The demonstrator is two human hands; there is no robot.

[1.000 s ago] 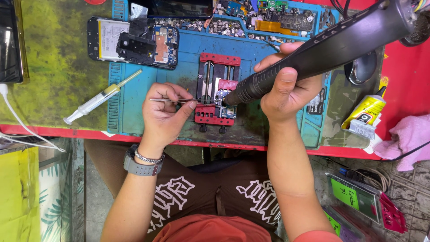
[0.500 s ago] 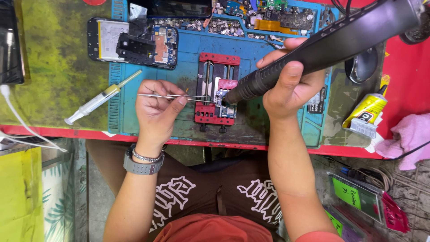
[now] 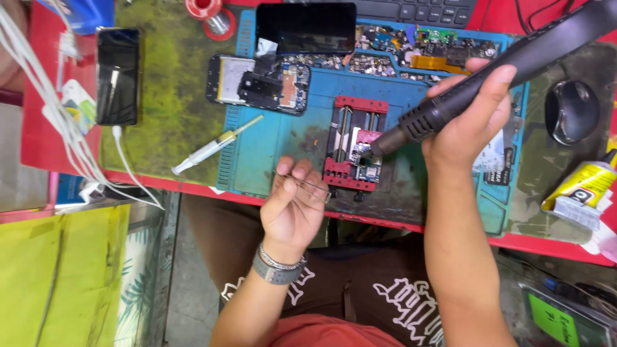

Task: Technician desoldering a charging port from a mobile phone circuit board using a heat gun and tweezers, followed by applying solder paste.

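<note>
My right hand [image 3: 466, 119] grips a black hot-air wand [image 3: 508, 64] whose metal nozzle points down at a small circuit board [image 3: 364, 168] clamped in a red board holder [image 3: 353, 148] on the blue work mat [image 3: 283, 144]. My left hand [image 3: 292, 205] holds thin metal tweezers [image 3: 308, 186] near the table's front edge, just left of the holder, with the tips off the board.
An opened phone [image 3: 257, 83] lies on the mat's far left, a dark phone screen [image 3: 305, 27] behind it. A syringe [image 3: 215, 144] lies left of the holder. Another phone [image 3: 117, 76] and white cables [image 3: 64, 122] sit far left; a glue tube [image 3: 581, 186] and mouse [image 3: 571, 110] right.
My left hand has drawn the tweezers back from the clamped board toward the table's front edge. The hot-air nozzle stays on the board. The view has shifted.
</note>
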